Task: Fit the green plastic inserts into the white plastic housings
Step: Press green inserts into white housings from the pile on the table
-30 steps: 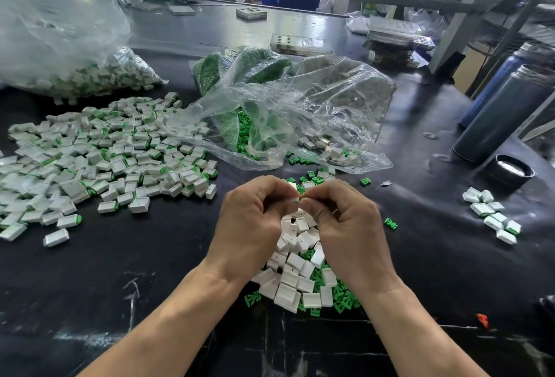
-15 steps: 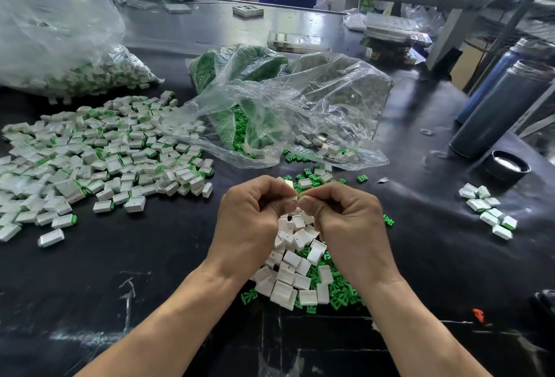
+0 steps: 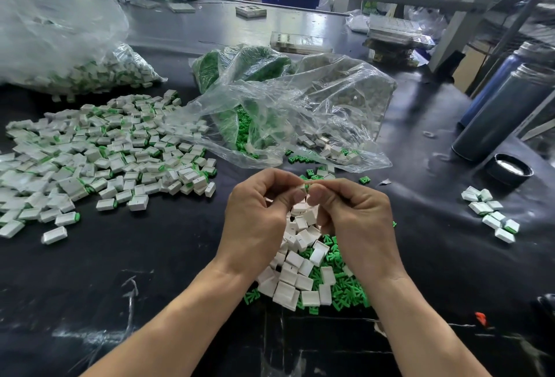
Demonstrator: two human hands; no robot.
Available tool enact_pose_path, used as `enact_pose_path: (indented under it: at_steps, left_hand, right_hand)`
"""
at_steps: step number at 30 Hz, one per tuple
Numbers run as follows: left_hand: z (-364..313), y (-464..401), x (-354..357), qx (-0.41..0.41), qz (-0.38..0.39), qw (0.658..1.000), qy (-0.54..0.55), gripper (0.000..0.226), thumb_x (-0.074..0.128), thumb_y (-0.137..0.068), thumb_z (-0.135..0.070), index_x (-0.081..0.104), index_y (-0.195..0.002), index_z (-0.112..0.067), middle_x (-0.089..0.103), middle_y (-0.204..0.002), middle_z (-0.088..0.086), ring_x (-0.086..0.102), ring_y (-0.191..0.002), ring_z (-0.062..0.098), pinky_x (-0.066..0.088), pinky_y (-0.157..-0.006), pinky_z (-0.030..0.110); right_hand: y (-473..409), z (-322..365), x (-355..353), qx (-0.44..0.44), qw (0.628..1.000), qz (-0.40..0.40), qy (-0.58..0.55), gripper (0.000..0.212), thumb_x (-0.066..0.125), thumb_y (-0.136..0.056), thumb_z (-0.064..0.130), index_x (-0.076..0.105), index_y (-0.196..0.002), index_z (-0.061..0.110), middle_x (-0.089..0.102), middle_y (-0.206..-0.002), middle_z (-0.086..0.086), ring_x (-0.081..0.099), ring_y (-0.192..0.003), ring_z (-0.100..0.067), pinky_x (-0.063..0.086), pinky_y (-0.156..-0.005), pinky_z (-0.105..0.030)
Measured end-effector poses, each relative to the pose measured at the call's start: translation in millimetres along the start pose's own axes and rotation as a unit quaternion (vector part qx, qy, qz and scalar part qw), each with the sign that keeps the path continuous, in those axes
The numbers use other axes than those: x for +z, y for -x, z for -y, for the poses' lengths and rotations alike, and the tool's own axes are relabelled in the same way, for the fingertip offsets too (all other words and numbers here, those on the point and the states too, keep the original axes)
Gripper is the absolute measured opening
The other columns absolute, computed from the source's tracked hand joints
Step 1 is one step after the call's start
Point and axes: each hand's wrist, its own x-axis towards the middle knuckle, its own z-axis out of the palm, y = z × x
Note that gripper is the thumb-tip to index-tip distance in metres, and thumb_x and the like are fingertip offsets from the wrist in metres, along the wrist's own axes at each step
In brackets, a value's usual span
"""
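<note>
Your two hands meet right above the loose pile: left hand [image 3: 258, 214] pinches a white housing [image 3: 301, 189] at its fingertips, and your right hand [image 3: 354, 220] pinches the green insert [image 3: 307, 187] against its open end, so both grips are grasping, nothing released. Only a sliver of green shows between the thumbs, so I'd guess it's mostly seated, but I can't tell if it has clicked home

What changed in the last second: your hands were bunched tight together with the part hidden, now they've opened out a bit and the housing edge peeks up between the thumbs. Reads to me like the push is basically done and this one is about ready to go

Under your wrists sits the feed pile [image 3: 303, 274] of empty whites mixed with loose greens, touching each other on the black desk [image 3: 150, 271]. Off to your left is the big spread of finished pieces [image 3: 99, 163], well apart from the feed pile. Beyond your hands lies the clear bag [image 3: 300, 112] with more green bits spilling out, and a small cluster [image 3: 489, 214] sits far right, near the dark flasks [image 3: 504, 112]
</note>
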Motion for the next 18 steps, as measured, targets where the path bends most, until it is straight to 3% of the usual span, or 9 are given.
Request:
enact_pose_path:
  at_steps: [2,5,8,10,13,15,18]
  left_hand:
    - [0,0,0,-0.003,0.003,1.000,0.010,0.011,0.077,-0.090,-0.012,0.074,-0.090,-0.023,0.075,-0.084,-0.005,0.070,-0.079,0.018,0.059,-0.073,0.028]
    - [-1,2,-2,0.001,0.008,1.000,0.010,0.010,0.078,-0.089,-0.020,0.074,-0.091,-0.029,0.073,-0.086,-0.001,0.063,-0.074,0.027,0.055,-0.070,0.035]
    - [-3,3,1,0.023,0.032,0.999,-0.005,0.014,0.078,-0.089,-0.017,0.074,-0.091,-0.030,0.072,-0.101,-0.010,0.066,-0.087,0.007,0.054,-0.083,0.034]
    - [-4,4,4,0.025,0.053,0.998,-0.005,0.013,0.077,-0.090,-0.013,0.075,-0.092,-0.026,0.071,-0.108,-0.011,0.067,-0.099,0.007,0.052,-0.089,0.037]
    - [-3,6,8,0.029,0.071,0.997,0.003,0.011,0.075,-0.091,-0.011,0.075,-0.095,-0.021,0.071,-0.109,-0.008,0.068,-0.101,0.011,0.052,-0.091,0.045]
    - [-2,7,9,0.033,0.081,0.996,0.003,0.011,0.075,-0.092,-0.012,0.074,-0.095,-0.023,0.072,-0.107,-0.009,0.068,-0.098,0.012,0.053,-0.088,0.046]
    - [0,8,9,0.026,0.095,0.995,0.006,0.013,0.074,-0.093,-0.013,0.074,-0.096,-0.026,0.074,-0.106,-0.010,0.067,-0.091,0.013,0.057,-0.084,0.043]
  right_hand:
    - [0,1,2,0.002,1.000,0.003,-0.010,0.023,0.063,-0.103,0.020,0.077,-0.086,0.015,0.066,-0.071,-0.017,0.050,-0.053,-0.018,0.042,-0.045,-0.028]
    - [2,2,8,0.036,0.998,0.019,-0.044,0.048,0.048,-0.105,0.047,0.074,-0.084,0.013,0.069,-0.072,-0.009,0.053,-0.053,-0.018,0.040,-0.042,-0.029]
    - [3,2,13,0.087,0.993,0.036,-0.065,0.066,0.038,-0.106,0.060,0.074,-0.072,0.016,0.066,-0.065,-0.010,0.050,-0.048,-0.019,0.036,-0.039,-0.029]
    - [4,2,16,0.112,0.991,0.040,-0.062,0.070,0.036,-0.104,0.065,0.071,-0.065,0.018,0.058,-0.058,-0.011,0.045,-0.044,-0.019,0.031,-0.038,-0.029]
    - [5,4,17,0.123,0.990,0.029,-0.059,0.062,0.039,-0.102,0.059,0.071,-0.059,0.027,0.045,-0.054,-0.008,0.038,-0.042,-0.015,0.028,-0.037,-0.023]
    - [5,3,17,0.106,0.993,0.025,-0.055,0.059,0.039,-0.105,0.051,0.070,-0.058,0.032,0.042,-0.050,0.003,0.036,-0.042,-0.010,0.030,-0.038,-0.020]
    - [4,1,18,0.073,0.997,0.018,-0.023,0.053,0.037,-0.103,0.044,0.075,-0.067,0.036,0.059,-0.053,0.012,0.059,-0.053,-0.004,0.046,-0.051,-0.020]
